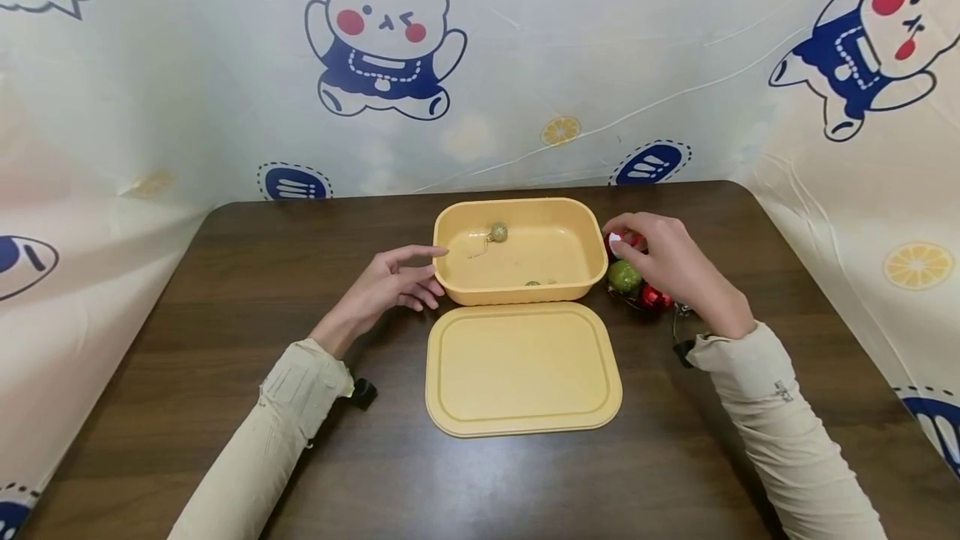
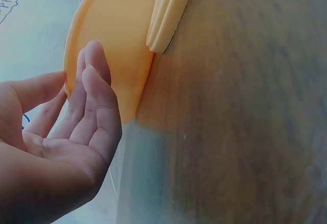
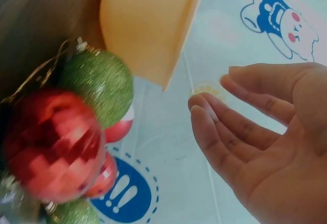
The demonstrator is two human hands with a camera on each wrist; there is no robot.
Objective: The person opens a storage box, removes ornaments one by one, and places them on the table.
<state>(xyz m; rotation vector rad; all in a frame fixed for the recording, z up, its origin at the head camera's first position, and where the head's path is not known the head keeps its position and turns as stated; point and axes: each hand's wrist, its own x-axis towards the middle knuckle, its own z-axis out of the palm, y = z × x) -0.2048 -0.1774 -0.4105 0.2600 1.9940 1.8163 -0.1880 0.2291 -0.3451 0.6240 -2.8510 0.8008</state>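
Note:
A yellow plastic tub (image 1: 570, 269) stands mid-table with a small gold glitter bauble (image 1: 498, 232) on a thread inside. Its flat lid (image 1: 522, 369) lies in front of it. My left hand (image 1: 420, 273) is open beside the tub's left wall, index finger at the rim; the left wrist view shows the relaxed fingers (image 2: 94, 76) by the tub wall (image 2: 120, 35). Right of the tub lie a green bauble (image 1: 624, 276) and red baubles (image 1: 654, 297). My right hand (image 1: 637, 244) hovers over them, open and holding nothing (image 3: 230, 101), next to the green bauble (image 3: 99, 86) and a faceted red one (image 3: 51, 150).
The dark wooden table (image 1: 225, 407) is walled on three sides by white sheeting printed with cartoon bears (image 1: 384, 32). A second small gold piece (image 1: 532, 282) lies at the tub's front wall. The table's left and front parts are bare wood.

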